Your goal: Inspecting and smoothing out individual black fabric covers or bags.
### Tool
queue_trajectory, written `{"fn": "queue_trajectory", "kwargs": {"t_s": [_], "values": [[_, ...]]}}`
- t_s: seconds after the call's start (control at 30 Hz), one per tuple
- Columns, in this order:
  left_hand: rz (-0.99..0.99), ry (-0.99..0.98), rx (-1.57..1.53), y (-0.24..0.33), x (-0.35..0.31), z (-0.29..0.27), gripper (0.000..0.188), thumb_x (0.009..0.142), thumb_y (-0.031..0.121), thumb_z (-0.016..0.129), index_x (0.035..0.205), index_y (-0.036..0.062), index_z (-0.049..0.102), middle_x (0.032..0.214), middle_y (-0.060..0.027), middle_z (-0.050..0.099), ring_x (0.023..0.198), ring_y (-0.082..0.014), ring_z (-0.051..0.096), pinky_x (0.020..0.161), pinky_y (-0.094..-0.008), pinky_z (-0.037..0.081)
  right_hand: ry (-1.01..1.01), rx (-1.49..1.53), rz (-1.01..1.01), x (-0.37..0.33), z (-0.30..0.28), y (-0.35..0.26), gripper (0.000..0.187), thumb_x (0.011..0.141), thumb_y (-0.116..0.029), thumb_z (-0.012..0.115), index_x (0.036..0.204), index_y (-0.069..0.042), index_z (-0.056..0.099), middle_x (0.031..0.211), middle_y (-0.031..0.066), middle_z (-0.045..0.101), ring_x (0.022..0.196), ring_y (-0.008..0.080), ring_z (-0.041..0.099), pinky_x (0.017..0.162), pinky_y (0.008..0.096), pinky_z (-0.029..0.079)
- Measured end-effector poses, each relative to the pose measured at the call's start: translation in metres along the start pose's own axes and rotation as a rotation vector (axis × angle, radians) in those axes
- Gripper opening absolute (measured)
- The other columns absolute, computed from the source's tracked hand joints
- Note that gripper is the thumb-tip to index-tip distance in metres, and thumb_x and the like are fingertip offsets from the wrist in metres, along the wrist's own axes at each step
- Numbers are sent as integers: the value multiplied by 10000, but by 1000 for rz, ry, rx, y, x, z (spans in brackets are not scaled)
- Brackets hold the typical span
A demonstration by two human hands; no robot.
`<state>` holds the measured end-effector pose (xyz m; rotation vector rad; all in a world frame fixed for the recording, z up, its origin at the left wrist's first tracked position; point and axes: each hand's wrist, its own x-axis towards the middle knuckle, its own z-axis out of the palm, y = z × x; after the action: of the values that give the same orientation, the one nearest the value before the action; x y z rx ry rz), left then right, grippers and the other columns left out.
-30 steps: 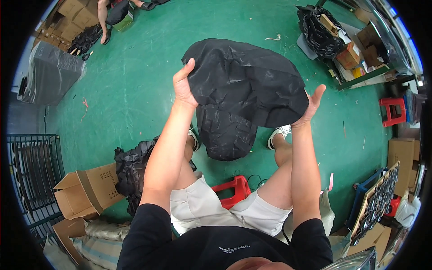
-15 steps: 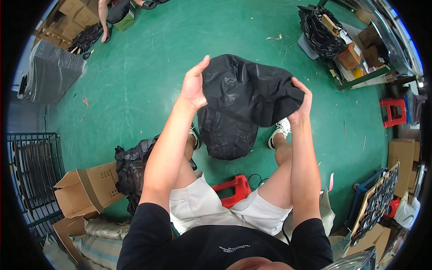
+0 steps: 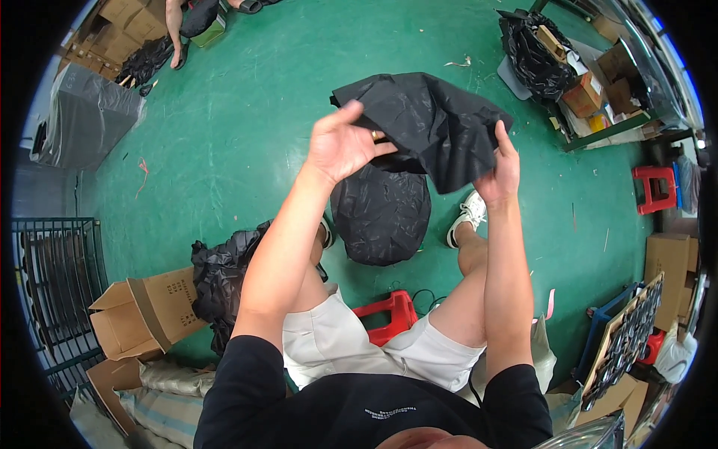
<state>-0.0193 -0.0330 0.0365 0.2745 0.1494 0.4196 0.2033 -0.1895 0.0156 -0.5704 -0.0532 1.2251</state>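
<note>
A piece of thin, slightly shiny black fabric (image 3: 441, 120) is spread in the air before me, creased and hanging in folds. My right hand (image 3: 499, 170) grips its right edge, the fingers partly behind the cloth. At the left edge my left hand (image 3: 348, 142) has its thumb and fingers apart, the fingertips just under the fabric; a ring shows on one finger. Below, between my feet, sits a rounded pile of the same black material (image 3: 381, 221). Its far part is hidden by the raised piece.
A red stool (image 3: 390, 318) stands between my legs. To my left are crumpled black plastic (image 3: 224, 280) and an open cardboard box (image 3: 161, 310). A rack with bags and boxes (image 3: 591, 97) stands far right. Another person's leg (image 3: 175, 34) shows at the far left.
The black fabric has lifted off the pile and spread out, moving away from me. My left hand's fingers have come apart and shifted right, under its edge.
</note>
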Motion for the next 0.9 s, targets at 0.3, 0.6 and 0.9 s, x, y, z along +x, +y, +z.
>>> {"fn": "queue_trajectory", "kwargs": {"t_s": [0.3,0.6,0.9], "values": [[107,375,297,-5,36,-45,119,924,41,550,995,-21,623,871,-90,691,757,-162,676,716,-287,577,121,-204,-106,34,-13,10,243,981,-122,508,1140,37,597,1118,157,672,990,265,670,904,405,541],[395,276,419,107,76,42,166,941,204,584,869,55,597,770,-26,612,647,-125,554,581,-250,475,22,-95,-166,86,111,-47,302,999,-172,469,1172,57,563,1195,168,631,1111,294,605,1034,424,453],[581,660,476,57,39,-36,368,969,423,545,1215,154,594,1229,24,626,1122,-173,558,994,-442,348,107,-214,-306,122,35,34,257,975,-119,553,1186,27,564,1217,140,620,1088,268,615,961,401,501]]}}
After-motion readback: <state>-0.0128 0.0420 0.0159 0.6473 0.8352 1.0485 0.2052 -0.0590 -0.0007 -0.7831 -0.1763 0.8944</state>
